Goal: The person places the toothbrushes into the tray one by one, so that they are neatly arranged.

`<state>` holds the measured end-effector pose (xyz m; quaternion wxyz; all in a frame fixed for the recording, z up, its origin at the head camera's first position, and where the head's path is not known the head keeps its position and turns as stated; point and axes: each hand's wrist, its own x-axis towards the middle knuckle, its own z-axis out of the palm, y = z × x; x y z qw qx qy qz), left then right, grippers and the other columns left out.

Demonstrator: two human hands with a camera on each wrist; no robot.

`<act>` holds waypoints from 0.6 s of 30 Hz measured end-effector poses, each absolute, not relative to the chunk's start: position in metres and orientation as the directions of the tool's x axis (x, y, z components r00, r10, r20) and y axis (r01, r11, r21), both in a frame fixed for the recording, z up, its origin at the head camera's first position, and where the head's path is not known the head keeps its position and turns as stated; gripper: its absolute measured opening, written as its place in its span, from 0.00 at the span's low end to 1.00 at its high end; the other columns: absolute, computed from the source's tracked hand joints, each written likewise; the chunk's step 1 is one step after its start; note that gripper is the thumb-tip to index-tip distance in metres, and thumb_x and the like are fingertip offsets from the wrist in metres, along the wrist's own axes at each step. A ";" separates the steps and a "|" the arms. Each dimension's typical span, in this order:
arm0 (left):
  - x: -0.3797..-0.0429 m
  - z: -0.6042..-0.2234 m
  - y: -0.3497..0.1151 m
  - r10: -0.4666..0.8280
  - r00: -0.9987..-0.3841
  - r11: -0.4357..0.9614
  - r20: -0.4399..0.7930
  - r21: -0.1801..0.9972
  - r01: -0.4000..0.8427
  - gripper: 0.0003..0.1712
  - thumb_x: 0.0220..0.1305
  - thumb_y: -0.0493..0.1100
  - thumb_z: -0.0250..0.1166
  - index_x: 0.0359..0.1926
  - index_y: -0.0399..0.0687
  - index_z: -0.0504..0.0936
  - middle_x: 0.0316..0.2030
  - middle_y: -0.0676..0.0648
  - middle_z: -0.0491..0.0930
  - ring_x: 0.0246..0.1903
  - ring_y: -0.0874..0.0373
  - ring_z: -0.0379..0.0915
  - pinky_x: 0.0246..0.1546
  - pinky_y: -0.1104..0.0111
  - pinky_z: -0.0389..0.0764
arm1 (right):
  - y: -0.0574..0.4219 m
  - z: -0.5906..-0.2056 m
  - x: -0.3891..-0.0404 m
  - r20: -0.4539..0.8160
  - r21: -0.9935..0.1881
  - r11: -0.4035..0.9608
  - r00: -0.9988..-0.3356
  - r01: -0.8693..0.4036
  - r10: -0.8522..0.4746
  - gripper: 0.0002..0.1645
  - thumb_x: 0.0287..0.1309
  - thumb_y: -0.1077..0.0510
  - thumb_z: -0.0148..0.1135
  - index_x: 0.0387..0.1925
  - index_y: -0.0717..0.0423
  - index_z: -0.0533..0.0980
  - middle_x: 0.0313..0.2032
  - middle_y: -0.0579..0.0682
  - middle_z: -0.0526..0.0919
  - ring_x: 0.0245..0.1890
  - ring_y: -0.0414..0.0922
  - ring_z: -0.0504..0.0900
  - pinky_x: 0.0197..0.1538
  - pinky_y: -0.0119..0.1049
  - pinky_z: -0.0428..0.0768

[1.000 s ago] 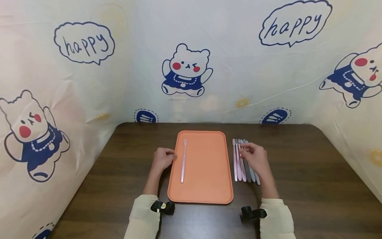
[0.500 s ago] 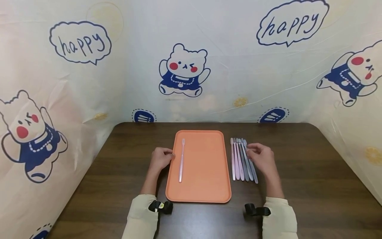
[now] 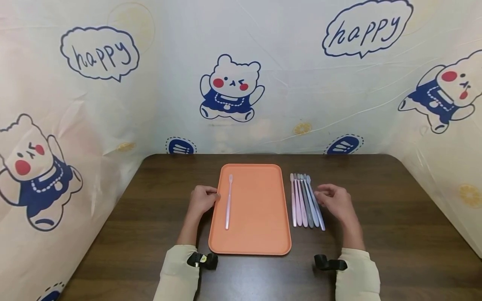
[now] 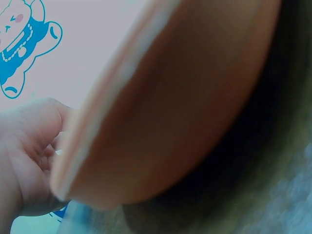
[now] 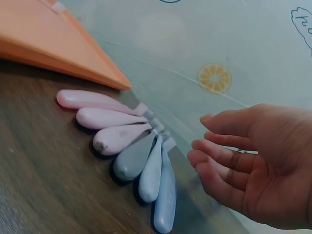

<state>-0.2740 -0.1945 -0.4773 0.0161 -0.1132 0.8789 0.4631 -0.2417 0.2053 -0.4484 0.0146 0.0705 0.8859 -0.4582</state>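
Note:
An orange tray (image 3: 256,209) lies on the table with one pale pink toothbrush (image 3: 228,205) on its left part. My left hand (image 3: 203,200) holds the tray's left rim; in the left wrist view the tray's side (image 4: 161,122) hides part of its fingers. Right of the tray, several toothbrushes (image 3: 304,205) lie side by side in a slight fan, running from pink through dark grey to blue. Beside their blue end is my right hand (image 3: 336,202), its fingers loosely bent and nothing between them. The right wrist view shows a gap between those fingertips and the blue toothbrush (image 5: 167,195).
The dark wooden table (image 3: 150,217) reaches out on both sides of the tray. A pale curtain (image 3: 293,83) printed with bears and "happy" bubbles surrounds it at the back and sides. Each sleeve carries a black wrist camera, such as the right one (image 3: 328,263).
My right hand has moved off to the right from above the row of toothbrushes, uncovering their heads. The left hand stays at the tray rim. The head view has shifted slightly.

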 end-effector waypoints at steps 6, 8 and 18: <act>-0.273 -0.478 -0.192 -0.190 -0.971 0.545 -0.144 0.808 -0.226 0.16 0.64 0.39 0.65 0.49 0.37 0.88 0.43 0.36 0.87 0.33 0.54 0.83 0.34 0.65 0.85 | 0.210 -0.451 -0.240 -0.126 -0.791 0.591 -0.987 0.158 0.095 0.25 0.70 0.55 0.59 0.62 0.66 0.75 0.51 0.67 0.84 0.40 0.48 0.85 0.43 0.36 0.83; -0.273 -0.478 -0.193 -0.189 -0.971 0.541 -0.145 0.810 -0.227 0.16 0.64 0.39 0.65 0.50 0.37 0.88 0.43 0.36 0.87 0.33 0.54 0.83 0.35 0.65 0.86 | 0.211 -0.452 -0.239 -0.131 -0.790 0.593 -0.987 0.158 0.089 0.25 0.70 0.55 0.59 0.62 0.66 0.75 0.51 0.68 0.84 0.40 0.48 0.85 0.44 0.38 0.84; -0.273 -0.477 -0.195 -0.175 -0.975 0.540 -0.134 0.816 -0.209 0.16 0.63 0.39 0.66 0.49 0.36 0.88 0.42 0.36 0.88 0.30 0.58 0.83 0.33 0.67 0.85 | 0.213 -0.455 -0.239 -0.193 -0.774 0.602 -0.979 0.195 0.069 0.27 0.69 0.57 0.60 0.64 0.67 0.72 0.54 0.69 0.82 0.41 0.49 0.84 0.45 0.41 0.86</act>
